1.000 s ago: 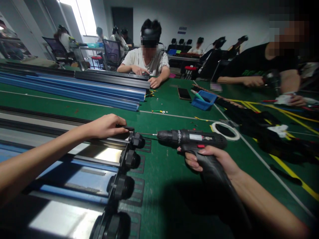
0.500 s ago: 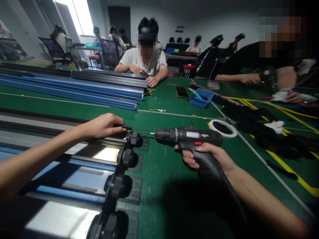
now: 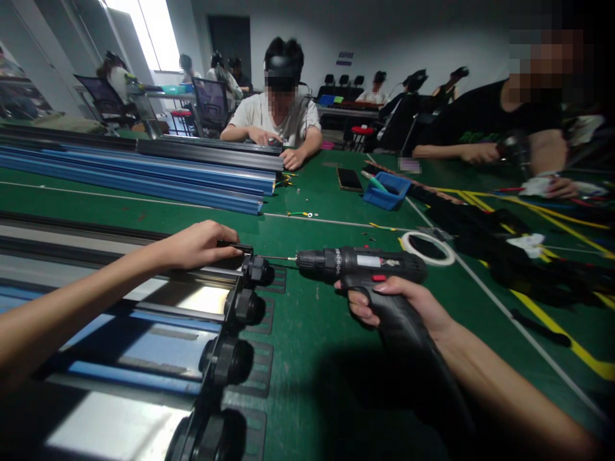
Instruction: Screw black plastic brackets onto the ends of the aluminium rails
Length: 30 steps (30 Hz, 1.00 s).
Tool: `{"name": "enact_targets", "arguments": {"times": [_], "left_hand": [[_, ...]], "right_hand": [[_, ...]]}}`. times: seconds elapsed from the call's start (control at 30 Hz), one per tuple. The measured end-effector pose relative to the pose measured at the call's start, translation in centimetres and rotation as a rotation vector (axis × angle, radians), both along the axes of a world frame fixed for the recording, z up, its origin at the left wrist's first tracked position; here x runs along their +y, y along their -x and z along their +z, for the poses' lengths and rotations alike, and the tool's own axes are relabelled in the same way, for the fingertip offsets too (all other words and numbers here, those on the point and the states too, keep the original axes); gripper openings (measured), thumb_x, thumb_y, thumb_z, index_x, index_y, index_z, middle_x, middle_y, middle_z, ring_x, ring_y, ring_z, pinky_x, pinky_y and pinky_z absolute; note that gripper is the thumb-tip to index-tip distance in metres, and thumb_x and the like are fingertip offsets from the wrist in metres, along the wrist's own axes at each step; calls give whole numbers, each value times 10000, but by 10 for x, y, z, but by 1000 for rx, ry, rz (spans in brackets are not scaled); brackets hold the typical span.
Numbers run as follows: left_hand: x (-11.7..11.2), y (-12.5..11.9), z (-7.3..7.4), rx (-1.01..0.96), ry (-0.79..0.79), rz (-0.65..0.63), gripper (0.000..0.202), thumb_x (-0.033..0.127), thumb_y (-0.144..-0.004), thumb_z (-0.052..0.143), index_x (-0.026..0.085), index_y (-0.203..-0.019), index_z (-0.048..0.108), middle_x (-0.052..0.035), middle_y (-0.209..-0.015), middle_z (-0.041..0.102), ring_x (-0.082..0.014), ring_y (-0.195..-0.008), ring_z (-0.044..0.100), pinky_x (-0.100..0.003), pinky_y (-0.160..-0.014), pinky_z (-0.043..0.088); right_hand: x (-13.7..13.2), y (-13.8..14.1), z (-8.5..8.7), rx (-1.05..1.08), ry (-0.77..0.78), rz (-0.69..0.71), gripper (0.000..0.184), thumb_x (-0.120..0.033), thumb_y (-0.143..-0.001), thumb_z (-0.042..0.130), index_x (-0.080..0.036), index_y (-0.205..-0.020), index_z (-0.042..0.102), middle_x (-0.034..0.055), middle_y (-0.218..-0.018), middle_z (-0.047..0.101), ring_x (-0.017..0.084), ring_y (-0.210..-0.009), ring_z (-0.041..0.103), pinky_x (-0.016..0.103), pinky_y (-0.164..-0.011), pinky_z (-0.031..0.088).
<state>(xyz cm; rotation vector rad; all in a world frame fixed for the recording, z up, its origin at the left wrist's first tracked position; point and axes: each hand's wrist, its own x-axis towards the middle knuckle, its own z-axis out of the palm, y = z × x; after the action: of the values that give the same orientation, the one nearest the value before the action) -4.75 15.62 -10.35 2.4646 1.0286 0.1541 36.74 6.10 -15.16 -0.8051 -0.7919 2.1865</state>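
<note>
My right hand (image 3: 408,301) is closed around the grip of a black cordless drill (image 3: 368,266), its thumb by the red switch. The drill points left, and its long thin bit (image 3: 278,258) reaches the end plate of the farthest metal profile (image 3: 120,241). Over that profile's end curls my left hand (image 3: 204,243), gripping it from above; some fingertips are hidden. Below the bit, a black cable gland (image 3: 259,270) sticks out of the end plate. More glands (image 3: 247,307) stand along the ends of the nearer blue and silver profiles (image 3: 144,339).
Slotted black tabs (image 3: 259,368) lie beside the glands on the green table (image 3: 307,384). Farther back are blue profiles (image 3: 192,189), a phone (image 3: 349,179), a blue bin (image 3: 387,192) and a white tape roll (image 3: 427,248). Co-workers (image 3: 283,121) sit across and at right.
Almost nothing differs. The drill and my right hand sit very slightly farther left, with the bit still at the end plate; my left hand keeps its place.
</note>
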Motion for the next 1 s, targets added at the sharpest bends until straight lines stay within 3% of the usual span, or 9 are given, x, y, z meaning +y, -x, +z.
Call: {"name": "enact_targets", "arguments": {"times": [1.0], "left_hand": [[-1, 0, 0, 1, -9, 11, 422, 518, -1034, 509, 160, -883, 673, -21, -786, 643, -135, -679, 523, -259, -640, 334]], "right_hand": [[-1, 4, 4, -16, 36, 3, 442, -263, -775, 738, -52, -1162, 720, 57, -795, 539, 135, -662, 495, 194, -515, 475]]}}
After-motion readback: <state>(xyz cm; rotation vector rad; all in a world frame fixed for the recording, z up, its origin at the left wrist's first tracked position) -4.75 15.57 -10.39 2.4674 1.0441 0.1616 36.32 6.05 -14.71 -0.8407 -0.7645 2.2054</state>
